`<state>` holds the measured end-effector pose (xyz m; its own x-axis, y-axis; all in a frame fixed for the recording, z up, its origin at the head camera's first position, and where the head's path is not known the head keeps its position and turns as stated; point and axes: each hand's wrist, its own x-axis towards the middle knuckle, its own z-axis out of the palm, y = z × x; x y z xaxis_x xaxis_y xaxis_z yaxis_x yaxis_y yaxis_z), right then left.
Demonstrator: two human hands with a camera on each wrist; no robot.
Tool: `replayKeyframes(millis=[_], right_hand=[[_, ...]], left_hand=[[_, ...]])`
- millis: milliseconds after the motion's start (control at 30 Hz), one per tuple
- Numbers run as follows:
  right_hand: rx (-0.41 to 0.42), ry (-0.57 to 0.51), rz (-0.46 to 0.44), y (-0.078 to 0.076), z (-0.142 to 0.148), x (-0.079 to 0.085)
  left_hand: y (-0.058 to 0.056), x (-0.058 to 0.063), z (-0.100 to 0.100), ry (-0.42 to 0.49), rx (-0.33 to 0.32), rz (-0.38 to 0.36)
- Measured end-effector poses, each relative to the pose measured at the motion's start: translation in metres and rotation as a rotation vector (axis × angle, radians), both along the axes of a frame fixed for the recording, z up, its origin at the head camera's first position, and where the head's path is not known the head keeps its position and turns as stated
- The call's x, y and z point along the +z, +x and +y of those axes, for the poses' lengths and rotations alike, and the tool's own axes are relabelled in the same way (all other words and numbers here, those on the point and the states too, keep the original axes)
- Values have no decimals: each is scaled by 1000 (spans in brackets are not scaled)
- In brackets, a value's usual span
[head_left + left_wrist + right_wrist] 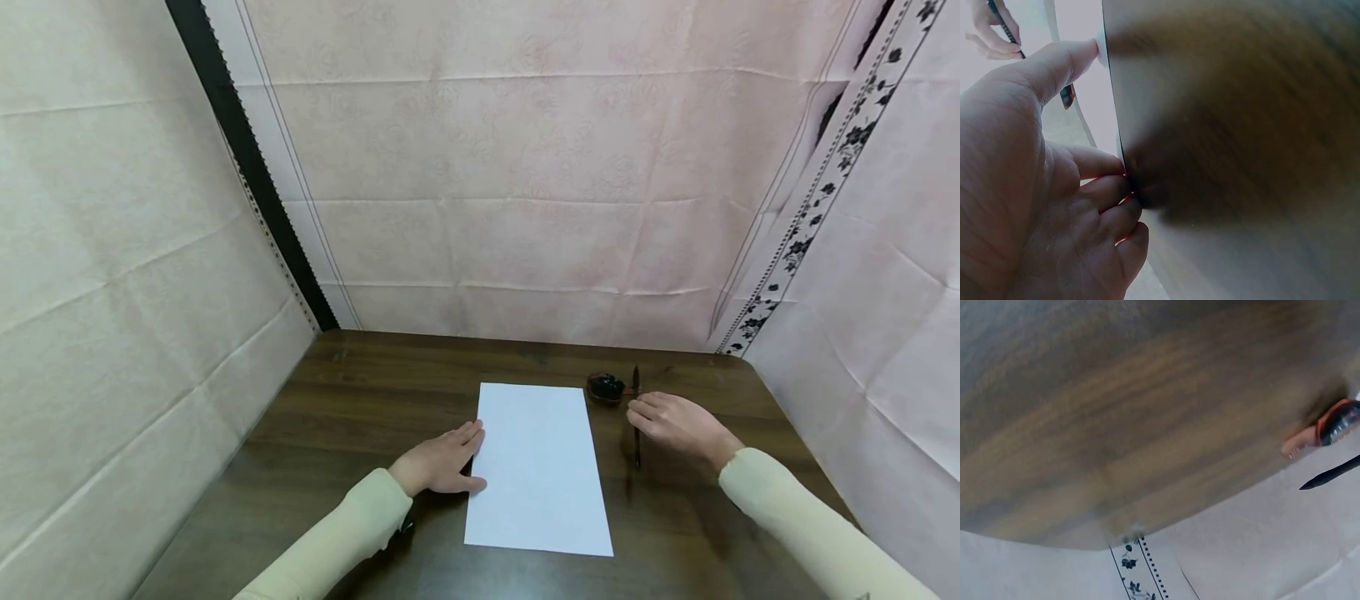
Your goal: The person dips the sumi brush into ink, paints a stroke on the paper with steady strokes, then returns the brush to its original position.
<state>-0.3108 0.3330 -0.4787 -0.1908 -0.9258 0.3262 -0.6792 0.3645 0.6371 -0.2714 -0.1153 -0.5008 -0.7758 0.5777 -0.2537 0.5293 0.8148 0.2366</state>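
Brush (637, 450), probably light, stiff-shafted and delicate-tipped, is over the worktop (375, 375) right of the paper (542, 467), the right hand's (678, 429) fingers pinching mid-shaft (a sensible hold); the left hand's (442, 462) spread fingers touch the paper's edge.

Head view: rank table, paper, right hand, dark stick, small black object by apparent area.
1. Table
2. Paper
3. Right hand

Unranked, smallest: dark stick and small black object; the stick looks longer but thinner, too close to call.
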Motion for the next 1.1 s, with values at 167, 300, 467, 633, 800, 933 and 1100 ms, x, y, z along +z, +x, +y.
replayKeyframes(millis=[167, 300, 467, 633, 800, 933, 1100], right_hand=[[9, -16, 9, -2, 0, 14], [20, -55, -8, -4, 1, 25], [-4, -120, -51, -2, 2, 38], [-18, -245, -76, -1, -1, 52], [-68, -422, -121, -1, -4, 64], [-109, -551, -177, -1, -8, 73], [-164, -697, -213, -2, -15, 82]], left_hand=[[0, 0, -1, 4, 5, -6], [2, 2, 0, 6, 9, -4], [2, 3, 0, 2, 9, 3], [3, 2, 0, 5, 8, 5], [2, 2, 0, 5, 0, 2], [2, 2, 0, 5, 0, 3], [2, 1, 1, 6, 4, 7]])
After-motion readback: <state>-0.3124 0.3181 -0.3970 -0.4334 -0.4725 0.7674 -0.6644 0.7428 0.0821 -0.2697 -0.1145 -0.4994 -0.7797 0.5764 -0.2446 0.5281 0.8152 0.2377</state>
